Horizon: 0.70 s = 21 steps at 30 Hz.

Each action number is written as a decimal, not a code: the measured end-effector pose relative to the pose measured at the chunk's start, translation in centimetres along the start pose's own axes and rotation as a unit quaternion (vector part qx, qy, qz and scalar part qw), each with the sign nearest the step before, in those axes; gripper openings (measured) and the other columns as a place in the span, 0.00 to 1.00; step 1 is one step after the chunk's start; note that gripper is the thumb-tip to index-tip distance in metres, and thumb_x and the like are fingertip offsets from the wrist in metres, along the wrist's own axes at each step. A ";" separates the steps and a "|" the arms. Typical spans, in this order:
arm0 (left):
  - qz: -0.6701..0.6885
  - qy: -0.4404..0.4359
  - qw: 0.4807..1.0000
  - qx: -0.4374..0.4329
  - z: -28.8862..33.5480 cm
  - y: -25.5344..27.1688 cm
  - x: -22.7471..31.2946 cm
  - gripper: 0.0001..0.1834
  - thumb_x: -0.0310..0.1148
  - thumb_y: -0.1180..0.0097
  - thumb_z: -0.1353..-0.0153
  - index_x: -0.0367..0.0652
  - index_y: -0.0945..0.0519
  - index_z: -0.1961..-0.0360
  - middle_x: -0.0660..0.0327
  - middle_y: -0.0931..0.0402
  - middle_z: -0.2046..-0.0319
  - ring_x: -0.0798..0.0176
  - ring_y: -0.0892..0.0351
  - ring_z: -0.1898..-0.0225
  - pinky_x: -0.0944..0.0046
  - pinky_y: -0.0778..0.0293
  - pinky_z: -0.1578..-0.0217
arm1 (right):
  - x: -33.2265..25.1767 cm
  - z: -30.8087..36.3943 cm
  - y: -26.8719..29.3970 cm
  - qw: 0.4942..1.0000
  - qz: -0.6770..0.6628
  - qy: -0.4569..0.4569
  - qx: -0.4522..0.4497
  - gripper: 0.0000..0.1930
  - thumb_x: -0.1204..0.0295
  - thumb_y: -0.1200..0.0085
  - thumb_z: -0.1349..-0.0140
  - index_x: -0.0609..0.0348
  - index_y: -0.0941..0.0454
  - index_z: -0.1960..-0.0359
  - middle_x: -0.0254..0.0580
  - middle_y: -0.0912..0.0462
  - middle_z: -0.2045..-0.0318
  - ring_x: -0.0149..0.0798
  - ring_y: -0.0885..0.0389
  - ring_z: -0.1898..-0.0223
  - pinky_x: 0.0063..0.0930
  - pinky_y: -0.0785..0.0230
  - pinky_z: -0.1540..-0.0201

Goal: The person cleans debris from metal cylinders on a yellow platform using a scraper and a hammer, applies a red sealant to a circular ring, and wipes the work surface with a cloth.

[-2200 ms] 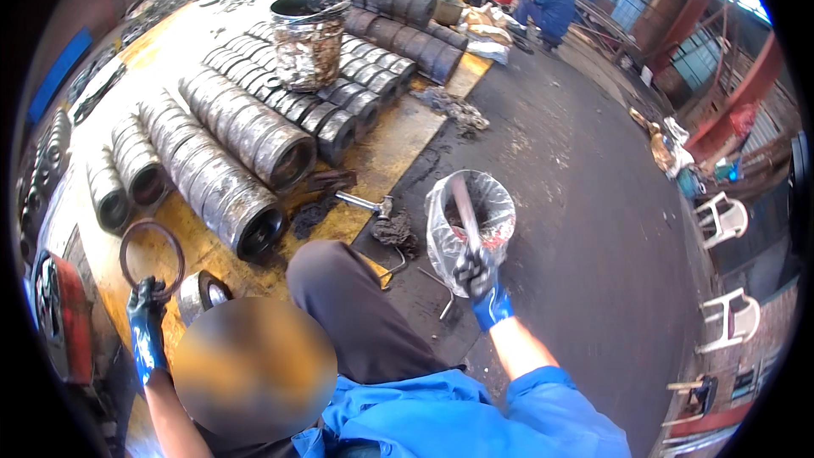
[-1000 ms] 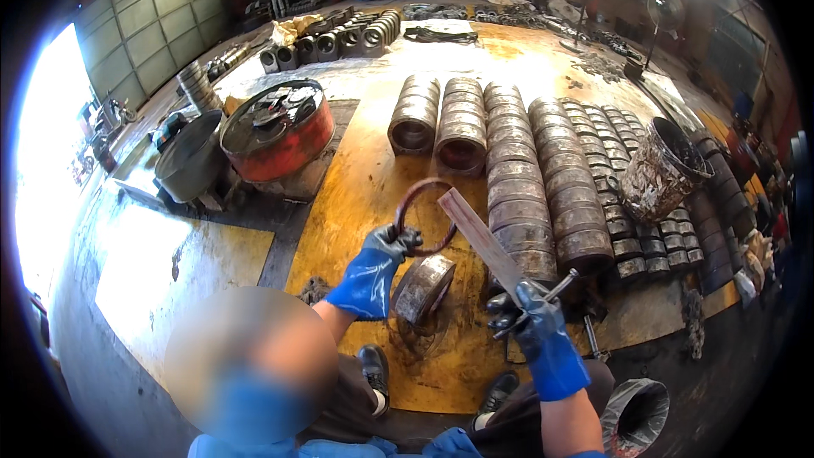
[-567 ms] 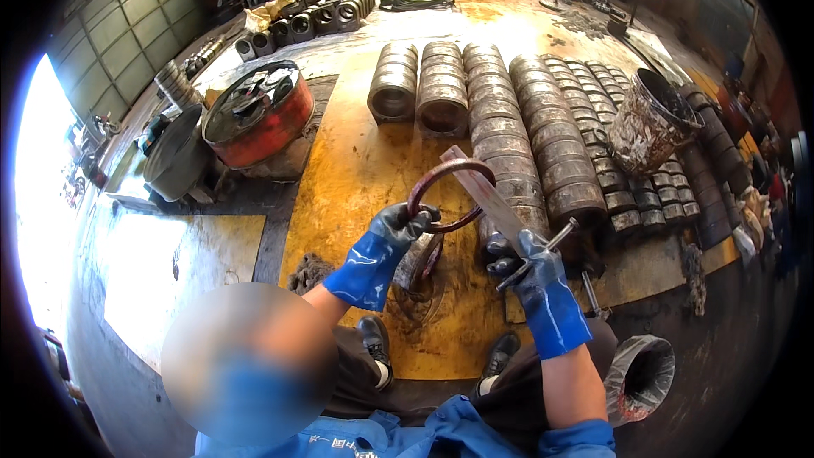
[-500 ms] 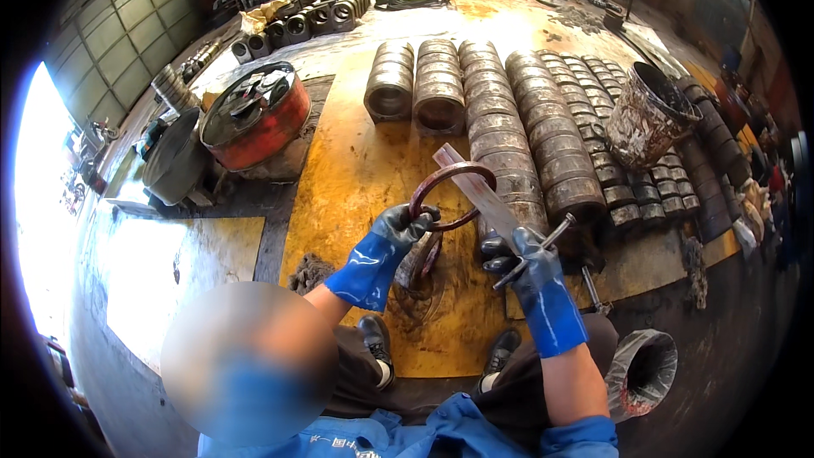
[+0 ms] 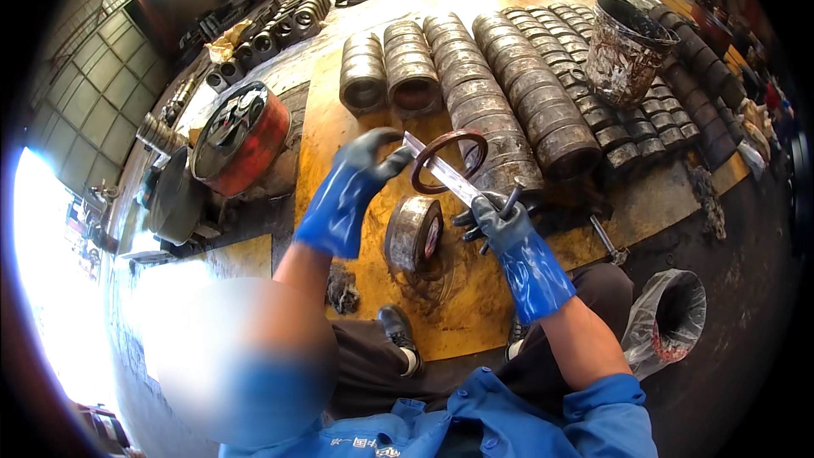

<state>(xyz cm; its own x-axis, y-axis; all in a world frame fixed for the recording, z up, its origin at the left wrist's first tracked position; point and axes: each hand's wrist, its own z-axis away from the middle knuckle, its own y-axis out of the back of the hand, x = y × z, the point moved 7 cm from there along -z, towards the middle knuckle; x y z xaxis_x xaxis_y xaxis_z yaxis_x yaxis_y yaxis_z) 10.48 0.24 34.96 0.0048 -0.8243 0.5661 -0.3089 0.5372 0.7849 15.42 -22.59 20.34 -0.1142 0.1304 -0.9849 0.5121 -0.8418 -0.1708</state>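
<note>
Between the two gloved hands, a brown ring (image 5: pixel 484 155) sits on the flat bar (image 5: pixel 458 184) that the right hand (image 5: pixel 500 222) grips. The left hand (image 5: pixel 366 153), fingers parted, hovers just beside the bar's tip.

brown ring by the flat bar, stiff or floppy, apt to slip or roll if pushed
The brown ring is probably stiff, given its even, unsagging outline. Its round shape suggests it could roll if set on edge. Its faint sheen hints it may be slippery.
</note>
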 end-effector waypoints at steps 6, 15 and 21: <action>-0.327 -0.041 0.917 -0.226 -3.3 -2.9 6.8 0.12 0.38 0.35 0.47 0.39 0.14 0.70 0.43 0.19 0.70 0.44 0.17 0.62 0.53 0.23 0.60 | -0.1 0.3 -2.6 0.999 -0.037 -0.020 -0.032 0.14 0.69 0.51 0.31 0.71 0.23 0.55 0.32 0.23 0.77 0.23 0.27 0.79 0.19 0.31 0.78; -0.388 0.040 0.866 -0.313 -0.8 -4.7 6.0 0.09 0.30 0.44 0.41 0.32 0.20 0.65 0.38 0.23 0.68 0.40 0.21 0.62 0.53 0.25 0.61 | 3.9 3.1 -6.3 0.847 -0.401 -0.346 -0.047 0.15 0.74 0.62 0.27 0.74 0.31 0.47 0.51 0.23 0.55 0.33 0.20 0.64 0.21 0.23 0.69; -0.153 0.126 0.948 -0.250 -0.7 -2.2 1.6 0.15 0.37 0.43 0.37 0.31 0.20 0.62 0.51 0.21 0.71 0.62 0.25 0.68 0.57 0.30 0.66 | -0.4 2.3 -5.0 0.896 0.383 0.106 -0.197 0.15 0.69 0.54 0.35 0.54 0.24 0.49 0.41 0.15 0.64 0.39 0.15 0.63 0.33 0.23 0.61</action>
<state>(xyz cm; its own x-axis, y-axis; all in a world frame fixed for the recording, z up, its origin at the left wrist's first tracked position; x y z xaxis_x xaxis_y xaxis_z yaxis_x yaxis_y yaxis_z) 11.82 -2.16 34.30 0.2680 -0.9201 0.2856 0.2327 0.3495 0.9076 10.92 -19.65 21.67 0.5429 -0.2752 -0.7935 0.6363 -0.4819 0.6025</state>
